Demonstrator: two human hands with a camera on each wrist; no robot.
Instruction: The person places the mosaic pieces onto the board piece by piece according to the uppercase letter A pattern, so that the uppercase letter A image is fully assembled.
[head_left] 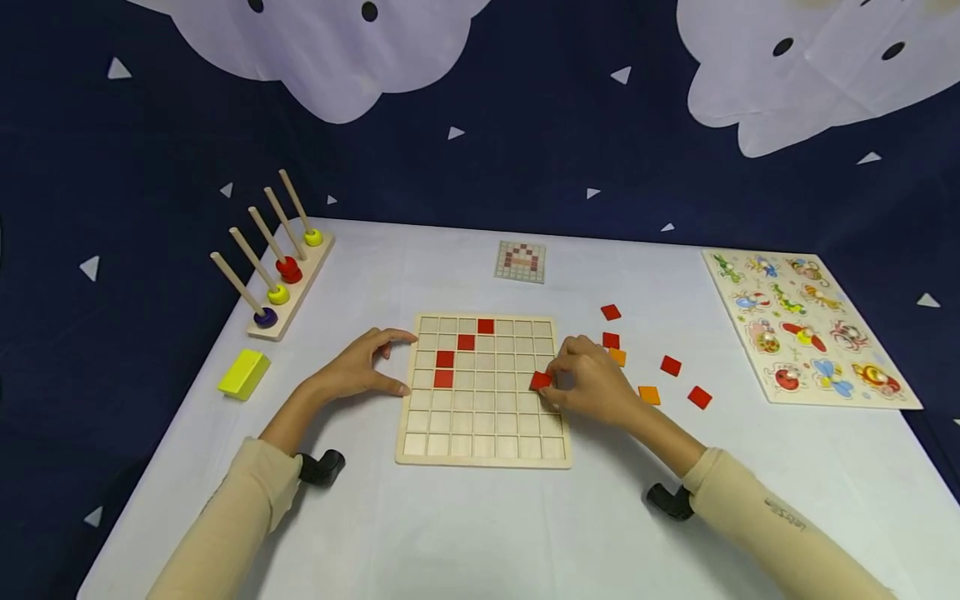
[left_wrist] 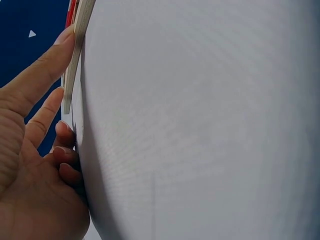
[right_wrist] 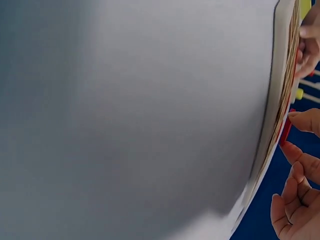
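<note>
Nearest, two tan sleeves [head_left: 238, 500] reach over a white table [head_left: 450, 533], with a black fitting [head_left: 321, 468] at each cuff. The person's left hand [head_left: 363, 364] holds its thumb and forefinger wide apart, both tips at the left edge of a wooden grid board [head_left: 483, 462]. The left wrist view adds what the head view mostly hides: the other three fingers [left_wrist: 69, 174] curl inward, low beside the tabletop. The right hand [head_left: 592, 382] pinches a red tile [head_left: 539, 381] between thumb and forefinger, the gap only as wide as the tile, over the board's right-hand columns. The right wrist view shows that tile edge-on and the remaining fingers loosely bent; whether the tile touches the board cannot be told.

On the grid, four red squares [head_left: 445, 358] step down leftward from the top row, the lowest two sharing a column. Right of the board lie loose red pieces [head_left: 671, 365] and two orange pieces [head_left: 648, 395], one just beside a red.

The head view alone shows the animal puzzle [head_left: 817, 329] at right and, beyond the board, a small pattern card [head_left: 521, 262]. At left are a yellow block [head_left: 244, 374] and, farther off, a peg stand [head_left: 270, 327] with rings. A dark blue backdrop [head_left: 525, 183] closes the far side.
</note>
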